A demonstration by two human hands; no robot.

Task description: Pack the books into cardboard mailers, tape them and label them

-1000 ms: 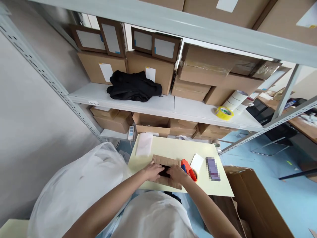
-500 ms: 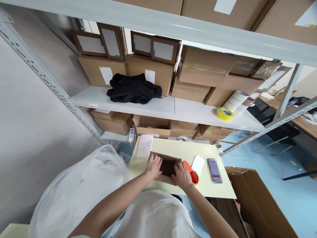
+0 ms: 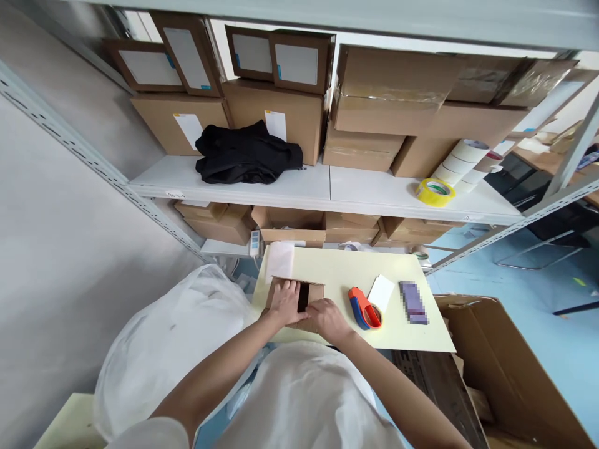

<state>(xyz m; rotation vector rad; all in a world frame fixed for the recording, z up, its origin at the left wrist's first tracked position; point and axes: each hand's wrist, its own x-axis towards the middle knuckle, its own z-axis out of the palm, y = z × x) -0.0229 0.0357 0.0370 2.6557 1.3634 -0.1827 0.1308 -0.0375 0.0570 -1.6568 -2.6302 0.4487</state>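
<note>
A small cardboard box stands on the pale yellow table, its end flaps folded inward with a dark gap between them. My left hand lies over the left flap, fingers stretched out and thumb toward the gap. At the right flap, my right hand has its fingers curled and pressed together on the cardboard near the gap. Part of the box is hidden under both hands. Just right of my right hand lies an orange and blue tape dispenser with a roll of tape.
White cards and a blurred purple item lie on the table. A white sheet is at its back left. Behind rises a shelf with cartons and yellow tape. A plastic bag bulges left; a large carton stands right.
The box's side flaps have come inward under my hands, narrowing its opening. Both hands are closer together, and my right hand has moved left, away from the tape dispenser. The view has shifted.
</note>
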